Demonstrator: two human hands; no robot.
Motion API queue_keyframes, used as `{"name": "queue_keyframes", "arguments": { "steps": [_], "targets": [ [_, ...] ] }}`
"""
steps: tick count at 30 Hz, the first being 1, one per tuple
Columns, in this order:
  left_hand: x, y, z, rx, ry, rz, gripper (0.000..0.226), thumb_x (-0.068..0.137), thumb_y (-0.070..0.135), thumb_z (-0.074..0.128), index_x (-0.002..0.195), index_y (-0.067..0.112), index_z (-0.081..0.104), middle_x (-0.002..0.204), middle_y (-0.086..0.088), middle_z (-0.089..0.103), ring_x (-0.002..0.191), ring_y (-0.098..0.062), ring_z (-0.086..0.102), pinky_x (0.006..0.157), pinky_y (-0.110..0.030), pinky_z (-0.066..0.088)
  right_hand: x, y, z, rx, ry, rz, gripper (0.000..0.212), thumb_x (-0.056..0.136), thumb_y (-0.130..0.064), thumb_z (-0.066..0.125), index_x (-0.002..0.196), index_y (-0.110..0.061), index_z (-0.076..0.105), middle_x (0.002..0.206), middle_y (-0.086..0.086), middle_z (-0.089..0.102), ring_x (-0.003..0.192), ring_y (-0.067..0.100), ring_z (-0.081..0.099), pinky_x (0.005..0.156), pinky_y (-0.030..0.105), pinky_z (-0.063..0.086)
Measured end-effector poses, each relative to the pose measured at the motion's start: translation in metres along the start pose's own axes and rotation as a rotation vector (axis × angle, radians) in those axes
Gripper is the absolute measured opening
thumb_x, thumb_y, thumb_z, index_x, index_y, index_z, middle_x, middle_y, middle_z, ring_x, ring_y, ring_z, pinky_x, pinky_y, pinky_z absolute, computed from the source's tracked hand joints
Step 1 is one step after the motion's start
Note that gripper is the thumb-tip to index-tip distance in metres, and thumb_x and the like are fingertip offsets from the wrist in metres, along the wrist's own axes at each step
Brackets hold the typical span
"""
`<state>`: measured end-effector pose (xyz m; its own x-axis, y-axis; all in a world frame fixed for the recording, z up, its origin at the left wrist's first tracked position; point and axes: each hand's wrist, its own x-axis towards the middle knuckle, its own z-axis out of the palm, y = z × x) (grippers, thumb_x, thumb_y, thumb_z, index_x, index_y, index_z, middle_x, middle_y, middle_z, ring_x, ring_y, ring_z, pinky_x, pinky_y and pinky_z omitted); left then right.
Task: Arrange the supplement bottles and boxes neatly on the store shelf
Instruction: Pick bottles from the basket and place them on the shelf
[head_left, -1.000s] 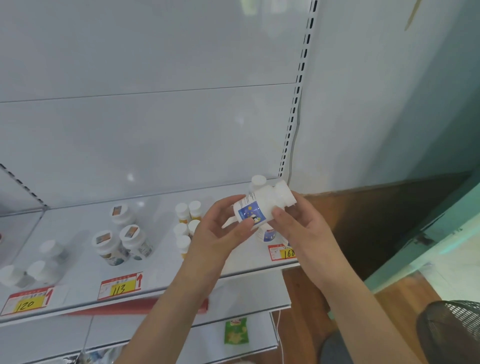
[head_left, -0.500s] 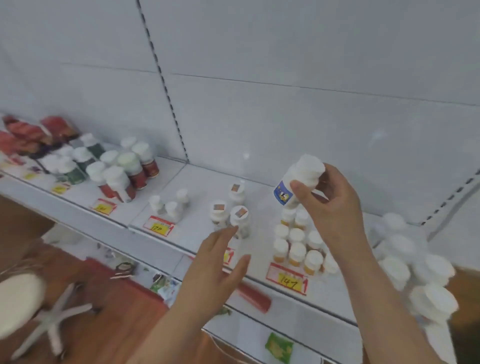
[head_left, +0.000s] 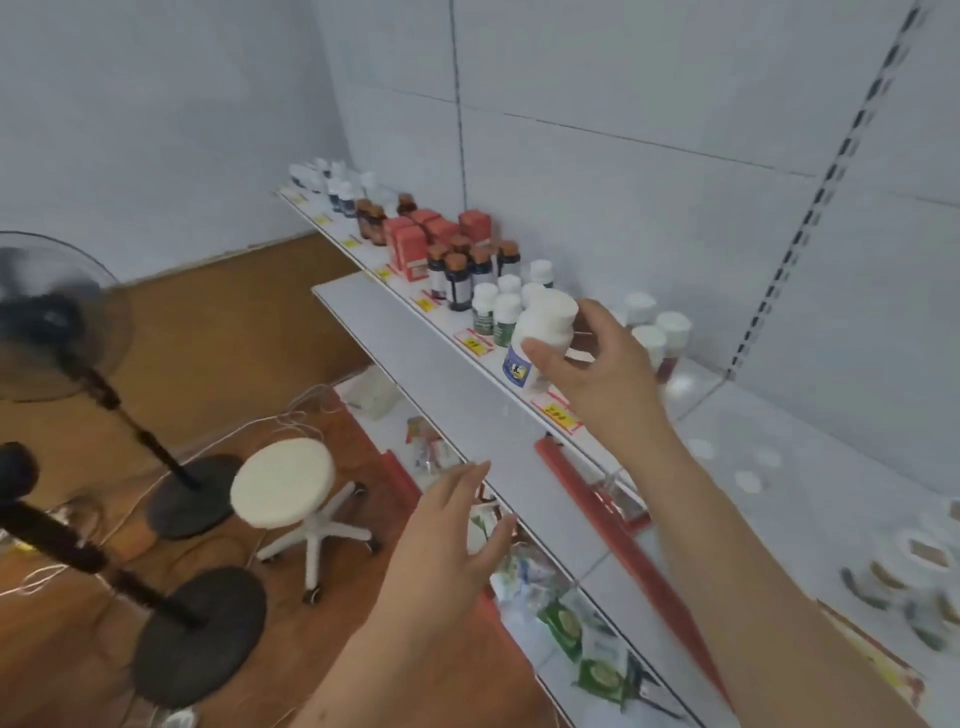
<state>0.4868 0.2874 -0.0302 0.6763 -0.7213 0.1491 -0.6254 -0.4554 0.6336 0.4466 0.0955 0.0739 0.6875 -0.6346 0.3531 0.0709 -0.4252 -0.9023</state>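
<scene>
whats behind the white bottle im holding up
Behind the white bottle in the right hand stand white-capped, green-labelled bottles on the shelf. Anything directly behind bottle and hand is covered.

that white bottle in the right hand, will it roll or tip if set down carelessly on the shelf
The white bottle looks like smooth rigid plastic, so it probably keeps its shape in the right hand's grip. Its round body would likely roll if laid on the shelf. Upright it seems fairly squat, so tipping looks unlikely.
</scene>
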Motion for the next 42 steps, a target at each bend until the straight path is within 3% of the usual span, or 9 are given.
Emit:
{"name": "queue_keyframes", "arguments": {
  "steps": [5, 8, 11, 15, 21, 26, 30, 33, 42],
  "targets": [
    [0.035, -0.083, -0.054, -0.01, 0.076, -0.079, 0.056, 0.097, 0.053, 0.051, 0.148, 0.035, 0.036, 0.149, 0.02, 0.037, 0.138, 0.003, 0.03, 0.114, -0.023, 0.031, 0.053, 0.001, 0.104, -0.002, -0.093, -0.007, 0.035, 0.083, -0.025, 0.078, 0.113, -0.026, 0.059, 0.101, -0.019, 0.065, 0.088, -0.014, 0.061, 0.074, 0.007, 0.049],
    [0.059, -0.121, -0.079, -0.036, 0.104, -0.124, 0.059, 0.095, 0.057, 0.049, 0.149, 0.039, 0.034, 0.15, 0.02, 0.035, 0.137, -0.002, 0.037, 0.11, -0.034, 0.043, 0.085, 0.009, 0.155, 0.021, -0.144, -0.001, 0.037, 0.083, -0.026, 0.078, 0.113, -0.031, 0.058, 0.104, -0.021, 0.065, 0.096, -0.008, 0.063, 0.077, 0.012, 0.053],
    [0.09, -0.156, -0.094, -0.029, 0.131, -0.168, 0.058, 0.096, 0.056, 0.05, 0.149, 0.038, 0.034, 0.151, 0.018, 0.035, 0.14, -0.002, 0.033, 0.115, -0.029, 0.034, 0.119, 0.023, 0.2, 0.029, -0.196, -0.003, 0.037, 0.083, -0.025, 0.078, 0.114, -0.031, 0.059, 0.108, -0.014, 0.067, 0.1, -0.001, 0.064, 0.077, 0.014, 0.054],
    [0.144, -0.198, -0.107, -0.019, 0.136, -0.206, 0.058, 0.096, 0.056, 0.048, 0.149, 0.037, 0.034, 0.151, 0.018, 0.035, 0.136, -0.004, 0.038, 0.113, -0.033, 0.038, 0.173, 0.045, 0.252, 0.056, -0.247, -0.001, 0.04, 0.083, -0.027, 0.077, 0.119, -0.026, 0.06, 0.116, -0.005, 0.066, 0.105, 0.007, 0.064, 0.077, 0.014, 0.055],
    [0.226, -0.255, -0.149, 0.084, 0.128, -0.278, 0.059, 0.097, 0.059, 0.044, 0.151, 0.04, 0.03, 0.155, 0.022, 0.03, 0.141, 0.002, 0.027, 0.107, -0.015, 0.024, 0.257, 0.067, 0.329, 0.111, -0.275, 0.06, 0.037, 0.084, -0.024, 0.077, 0.114, -0.03, 0.057, 0.105, -0.022, 0.062, 0.097, -0.005, 0.062, 0.069, 0.003, 0.049],
    [0.28, -0.307, -0.179, 0.097, 0.14, -0.333, 0.06, 0.097, 0.06, 0.044, 0.151, 0.04, 0.029, 0.155, 0.022, 0.029, 0.14, 0.002, 0.029, 0.106, -0.015, 0.028, 0.317, 0.083, 0.399, 0.101, -0.292, 0.095, 0.04, 0.083, -0.027, 0.077, 0.118, -0.028, 0.057, 0.112, -0.015, 0.064, 0.105, 0.003, 0.063, 0.081, 0.018, 0.057],
    [0.313, -0.355, -0.196, 0.069, 0.116, -0.374, 0.059, 0.098, 0.057, 0.044, 0.152, 0.037, 0.03, 0.155, 0.021, 0.03, 0.141, 0.0, 0.03, 0.109, -0.018, 0.03, 0.353, 0.097, 0.45, 0.056, -0.306, 0.12, 0.047, 0.084, -0.029, 0.076, 0.125, -0.027, 0.054, 0.12, -0.009, 0.062, 0.11, 0.007, 0.061, 0.084, 0.018, 0.056],
    [0.339, -0.401, -0.208, 0.078, 0.077, -0.369, 0.059, 0.097, 0.058, 0.043, 0.151, 0.038, 0.031, 0.156, 0.02, 0.03, 0.141, 0.0, 0.03, 0.11, -0.018, 0.029, 0.381, 0.114, 0.492, -0.003, -0.289, 0.159, 0.05, 0.084, -0.032, 0.075, 0.128, -0.025, 0.054, 0.124, -0.006, 0.062, 0.112, 0.011, 0.062, 0.089, 0.029, 0.057],
    [0.417, -0.538, -0.256, 0.075, -0.025, -0.395, 0.057, 0.098, 0.057, 0.043, 0.15, 0.035, 0.035, 0.154, 0.016, 0.035, 0.14, -0.003, 0.033, 0.112, -0.025, 0.035, 0.429, 0.16, 0.606, -0.139, -0.295, 0.295, 0.048, 0.084, -0.03, 0.076, 0.128, -0.023, 0.056, 0.122, -0.004, 0.062, 0.107, 0.009, 0.061, 0.071, 0.002, 0.045]
  ]
}}
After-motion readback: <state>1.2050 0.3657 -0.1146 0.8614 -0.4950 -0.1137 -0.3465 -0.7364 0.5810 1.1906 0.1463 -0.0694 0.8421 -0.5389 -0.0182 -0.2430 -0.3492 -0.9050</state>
